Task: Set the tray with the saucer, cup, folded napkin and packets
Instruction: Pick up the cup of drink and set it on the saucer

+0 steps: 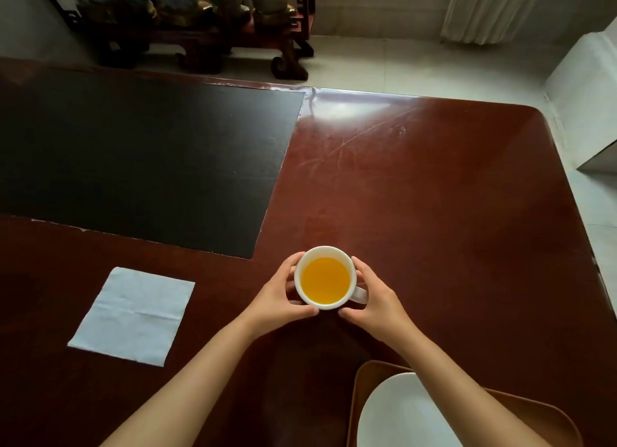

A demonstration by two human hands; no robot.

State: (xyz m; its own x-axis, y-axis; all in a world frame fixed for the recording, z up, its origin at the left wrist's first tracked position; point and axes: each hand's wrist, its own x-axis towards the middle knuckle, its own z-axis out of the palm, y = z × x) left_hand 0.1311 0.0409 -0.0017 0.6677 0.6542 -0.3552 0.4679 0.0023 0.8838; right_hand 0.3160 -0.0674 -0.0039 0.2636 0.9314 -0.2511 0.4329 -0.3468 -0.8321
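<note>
Nearest, white saucer (pixel 397 413) sits on the brown tray (pixel 362 380), partly under the right forearm. Both hands cup the full white cup (pixel 325 278) on the table (pixel 434 196): left hand (pixel 278 299), right hand (pixel 375 299), fingers wrapped around it. Napkin (pixel 133 315) lies flat, well left.

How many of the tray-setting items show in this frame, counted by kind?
Tray: 1
Saucer: 1
Cup, holding orange liquid, with the left hand and right hand around it: 1
Napkin, lying flat: 1
Packets: 0 visible
Total: 4
</note>
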